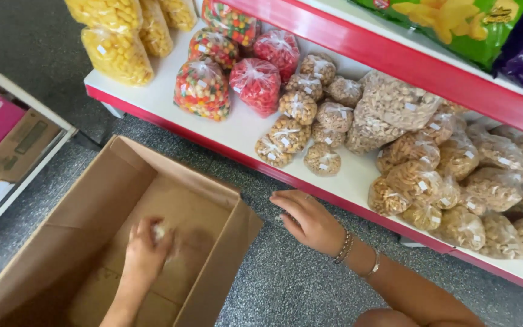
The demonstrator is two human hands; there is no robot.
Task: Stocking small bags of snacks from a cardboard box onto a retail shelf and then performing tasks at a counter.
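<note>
My left hand (146, 245) reaches down inside an open cardboard box (86, 200) and is closed around a small clear bag with pale contents (160, 231), blurred and mostly hidden by my fingers. My right hand (307, 219) hovers above the speckled grey floor between the box and the shelf edge, fingers loosely curled and holding nothing. Two bracelets sit on that wrist. Just beyond it lie small tied bags of brown nuts (292, 130) on the white shelf (243, 130).
The low shelf has a red front edge (225, 151). It carries yellow snack bags (116, 54), multicoloured candy bags (202, 88), red bags (255, 85) and larger nut bags (431, 175). Packets lie on the upper shelf (455, 21). Another rack with boxes (7, 145) stands left.
</note>
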